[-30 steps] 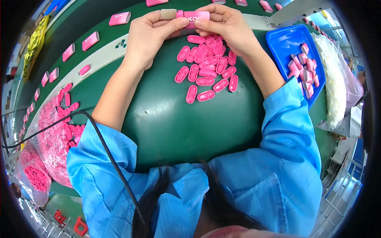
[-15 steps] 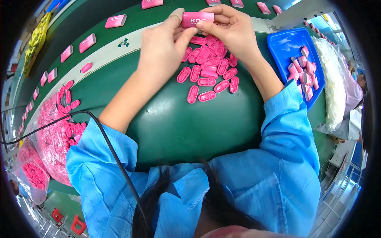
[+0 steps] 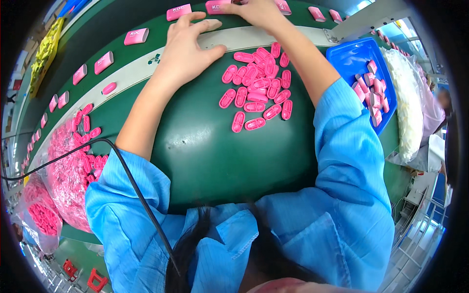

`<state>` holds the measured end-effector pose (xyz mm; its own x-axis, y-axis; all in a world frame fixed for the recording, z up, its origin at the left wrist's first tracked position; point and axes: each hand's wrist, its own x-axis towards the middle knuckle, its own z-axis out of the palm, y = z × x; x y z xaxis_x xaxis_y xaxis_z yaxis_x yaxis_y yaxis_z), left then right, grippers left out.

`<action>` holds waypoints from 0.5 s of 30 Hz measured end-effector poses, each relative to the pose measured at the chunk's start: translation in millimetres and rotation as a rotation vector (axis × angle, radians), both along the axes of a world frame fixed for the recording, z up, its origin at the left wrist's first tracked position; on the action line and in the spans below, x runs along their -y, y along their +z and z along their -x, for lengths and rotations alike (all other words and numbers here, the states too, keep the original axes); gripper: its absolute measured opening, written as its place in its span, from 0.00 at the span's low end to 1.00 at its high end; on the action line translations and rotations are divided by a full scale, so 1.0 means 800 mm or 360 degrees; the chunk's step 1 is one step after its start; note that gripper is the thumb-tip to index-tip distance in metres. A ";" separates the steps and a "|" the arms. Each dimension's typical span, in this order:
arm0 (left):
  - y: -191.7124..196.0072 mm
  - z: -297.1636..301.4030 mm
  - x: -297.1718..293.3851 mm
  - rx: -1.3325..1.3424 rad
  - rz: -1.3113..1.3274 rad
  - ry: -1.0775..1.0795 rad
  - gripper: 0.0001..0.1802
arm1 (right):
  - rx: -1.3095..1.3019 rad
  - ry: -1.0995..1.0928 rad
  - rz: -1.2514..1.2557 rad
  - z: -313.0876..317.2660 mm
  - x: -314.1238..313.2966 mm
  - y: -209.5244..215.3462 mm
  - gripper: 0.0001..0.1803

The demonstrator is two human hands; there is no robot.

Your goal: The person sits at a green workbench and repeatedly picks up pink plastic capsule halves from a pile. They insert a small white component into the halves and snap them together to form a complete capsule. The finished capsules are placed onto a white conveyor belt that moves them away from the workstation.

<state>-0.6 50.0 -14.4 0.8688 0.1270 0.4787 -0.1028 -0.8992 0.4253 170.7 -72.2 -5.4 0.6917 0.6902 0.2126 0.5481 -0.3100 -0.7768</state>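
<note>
My left hand is open, with thumb and fingers apart, above the pale rail of the bench. A light cover sits on one of its fingertips. At the far edge my right hand pinches the right end of a pink oval case, which is at the green belt. Another pink case lies on the belt just left of it. Nearer me, below both hands, several pink oval caps are scattered on the green bench top.
A blue tray with pink cases stands at the right, beside a bag of white parts. Clear bags of pink caps lie at the left. A black cable crosses my left sleeve. More cases line the belt.
My left hand has let go of the pink case and drawn back, its fingers spreading. My right hand has carried the case up and left to the belt. Cases on the belt have shifted slightly left.
</note>
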 end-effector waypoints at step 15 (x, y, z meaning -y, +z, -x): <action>0.025 0.005 0.031 -0.0363 0.0558 -0.0247 0.13 | 0.0215 0.0027 0.0230 -0.002 0.038 0.029 0.12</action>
